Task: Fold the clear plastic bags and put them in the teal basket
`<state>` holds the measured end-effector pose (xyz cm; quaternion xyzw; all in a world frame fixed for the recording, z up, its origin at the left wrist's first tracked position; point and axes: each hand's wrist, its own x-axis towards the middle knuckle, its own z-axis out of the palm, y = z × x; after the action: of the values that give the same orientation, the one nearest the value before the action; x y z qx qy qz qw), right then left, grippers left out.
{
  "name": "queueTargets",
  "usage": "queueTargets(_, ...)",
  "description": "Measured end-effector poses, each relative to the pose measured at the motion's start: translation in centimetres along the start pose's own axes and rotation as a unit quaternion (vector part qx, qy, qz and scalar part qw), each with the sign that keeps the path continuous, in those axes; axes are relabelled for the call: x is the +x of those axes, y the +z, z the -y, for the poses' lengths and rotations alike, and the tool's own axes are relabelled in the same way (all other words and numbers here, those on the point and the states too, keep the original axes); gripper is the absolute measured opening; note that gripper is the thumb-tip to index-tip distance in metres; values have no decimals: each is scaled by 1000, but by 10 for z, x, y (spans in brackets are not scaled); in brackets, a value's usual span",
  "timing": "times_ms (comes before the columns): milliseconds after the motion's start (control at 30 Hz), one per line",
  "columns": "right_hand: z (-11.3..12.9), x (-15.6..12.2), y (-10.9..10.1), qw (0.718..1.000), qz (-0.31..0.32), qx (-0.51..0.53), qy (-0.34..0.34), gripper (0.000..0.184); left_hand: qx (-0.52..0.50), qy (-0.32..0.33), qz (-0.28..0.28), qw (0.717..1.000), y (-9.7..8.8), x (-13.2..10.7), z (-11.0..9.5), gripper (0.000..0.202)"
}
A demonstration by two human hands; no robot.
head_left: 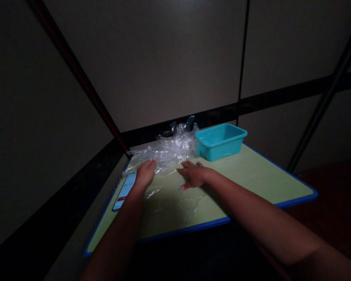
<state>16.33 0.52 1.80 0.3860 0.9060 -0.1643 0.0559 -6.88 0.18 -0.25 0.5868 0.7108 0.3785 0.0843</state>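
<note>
A thin clear plastic bag (pixel 175 205) lies spread over the near middle of the table. My left hand (pixel 145 173) is at its far left part, fingers drawn together on the film; some of the fingers are hidden. My right hand (pixel 194 174) rests palm down on the bag's far right part, fingers spread, holding nothing. Just beyond both hands is a crumpled heap of clear plastic bags (pixel 175 146). The bag's edges are hard to make out against the tabletop.
A turquoise plastic basket (pixel 225 148) stands at the back right, beside the heap. A phone (pixel 125 191) with a lit screen lies at the left edge, partly behind my left forearm. The pale table (pixel 269 183) has a blue rim and stands close to panelled walls.
</note>
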Motion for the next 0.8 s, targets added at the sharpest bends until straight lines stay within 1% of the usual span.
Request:
queueTargets(133, 0, 2, 2, 1000, 7, -5, -3, 93, 13, -12, 55, 998, 0, -2, -1, 49)
queueTargets(300, 0, 1, 1, 1000, 10, 1, -2, 93, 34, -23, 83, 996, -1, -4, -3, 49)
queueTargets(467, 1, 0, 0, 1000, 5, 17, -13, 91, 35, -25, 82, 996, -1, -4, -2, 52)
queueTargets(633, 1, -1, -1, 1000, -2, 21, -14, 88, 23, -28, 75, 997, -1, -4, 0, 51)
queueTargets(800, -1, 0, 1, 1000, -4, 23, -17, 88, 6, 1, 43, 999, 0, -4, 0, 47)
